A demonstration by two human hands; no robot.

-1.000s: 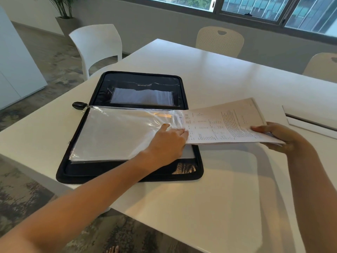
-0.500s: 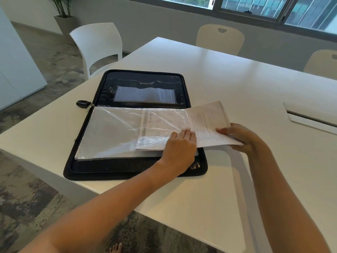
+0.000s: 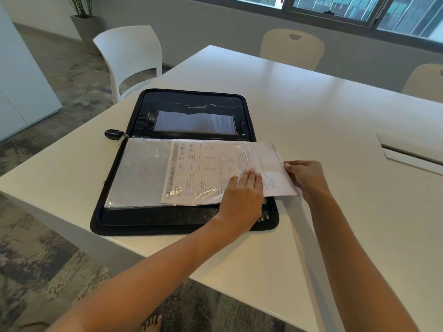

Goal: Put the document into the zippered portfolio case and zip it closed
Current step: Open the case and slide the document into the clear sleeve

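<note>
1. The document [image 3: 211, 168] is seen lying flat under and between the hands. Most of it is inside a clear plastic sleeve [image 3: 139, 173], and only its right end is left sticking out towards the right hand.
2. That outer end is held by the right hand [image 3: 306, 176], with curled fingers closed on the paper's edge.
3. The left hand [image 3: 242, 195] is laid flat on the sleeve just left of the right hand. Its fingers are kept straight and together, and the sheet is pressed down beneath them.
4. The sleeve is spread over the near half of the open portfolio case [image 3: 167, 227], whose black rim is seen below the left wrist.
5. The far half of the case is laid open beyond the hands, and an inner pocket [image 3: 194, 122] with a clear window is shown there.
6. A small black object [image 3: 113, 134] is found at the case's fold, well to the left of the left hand.
7. Everything is carried by a white worktop [image 3: 311, 104]. A slot [image 3: 412, 153] is set into it beyond the right hand.
8. A white chair [image 3: 129, 51] and a beige chair [image 3: 292, 47] are placed far beyond both hands.
</note>
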